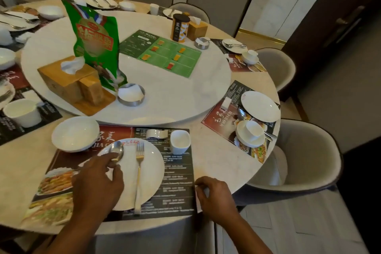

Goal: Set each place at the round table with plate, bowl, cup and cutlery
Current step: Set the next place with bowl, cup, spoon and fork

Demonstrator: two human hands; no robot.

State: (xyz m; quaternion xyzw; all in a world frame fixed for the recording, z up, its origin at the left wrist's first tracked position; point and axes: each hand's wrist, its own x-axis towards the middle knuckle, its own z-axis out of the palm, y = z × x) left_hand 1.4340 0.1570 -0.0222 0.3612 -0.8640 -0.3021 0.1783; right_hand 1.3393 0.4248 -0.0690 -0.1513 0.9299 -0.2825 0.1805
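Left of centre: wooden tissue box (61, 80), one tissue protruding. Lower left: white bowl (75, 133), empty, on the placemat (177, 173). Left hand (97, 179) grasps the spoon (117, 150) by its handle over the plate (152, 169). The fork (139, 171) lies on the plate. Cup (179, 142), empty, stands to the upper right of the plate. Right hand (214, 196): fingers curled at the placemat's right edge; grip cannot be determined. Placemat lettering reads "JIA C", partly covered.

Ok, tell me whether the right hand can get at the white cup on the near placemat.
Probably yes. The right hand sits at the placemat edge, the cup stands just beyond it, and only bare placemat lies between; plate and fork lie off to the left.
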